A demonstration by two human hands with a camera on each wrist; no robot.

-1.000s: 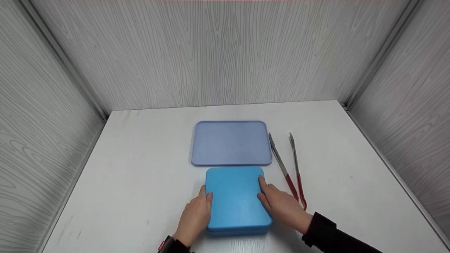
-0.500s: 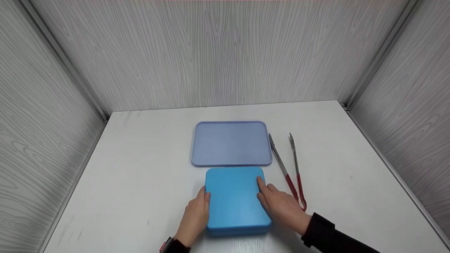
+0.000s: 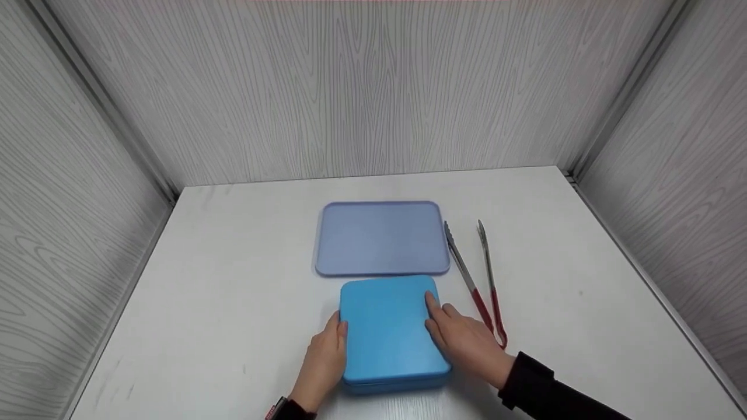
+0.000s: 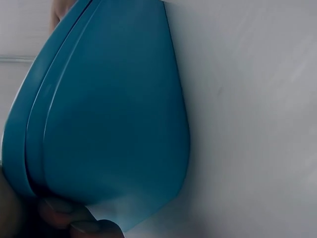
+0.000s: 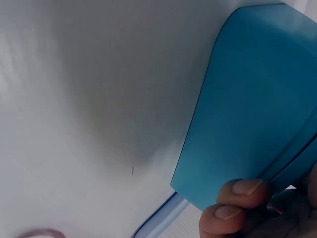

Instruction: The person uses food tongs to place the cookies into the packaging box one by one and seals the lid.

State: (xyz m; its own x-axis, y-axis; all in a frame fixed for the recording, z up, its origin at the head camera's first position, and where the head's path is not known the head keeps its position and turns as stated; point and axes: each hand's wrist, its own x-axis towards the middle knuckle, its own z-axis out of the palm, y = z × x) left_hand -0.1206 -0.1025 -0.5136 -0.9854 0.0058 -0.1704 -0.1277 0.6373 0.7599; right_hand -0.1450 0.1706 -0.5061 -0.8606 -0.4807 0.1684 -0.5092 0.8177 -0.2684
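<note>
A blue rectangular box [image 3: 385, 326] with rounded corners and a fitted lid [image 4: 17, 139] sits near the front of the table, lid on. My left hand [image 3: 323, 357] grips its left side, thumb at the top edge. In the left wrist view, fingertips [image 4: 62, 214] curl in just under the lid's seam. On the opposite side my right hand [image 3: 467, 345] holds the box, its index finger lying along the lid's upper right edge. Fingers [image 5: 240, 194] press against the side wall below the seam in the right wrist view. The box's contents are hidden.
Directly behind the box lies a shallow lavender-blue tray [image 3: 382, 239]. Metal tongs with red handles [image 3: 481, 306] lie spread beside the tray, close to my right hand. Grey wood-grain panels [image 3: 373, 87] stand along the back and both sides of the white table [image 3: 233, 280].
My left thumb has slid slightly outward toward the lid's edge, and my right index finger has shifted a little left. The box has turned very slightly; both hands stay on it.
</note>
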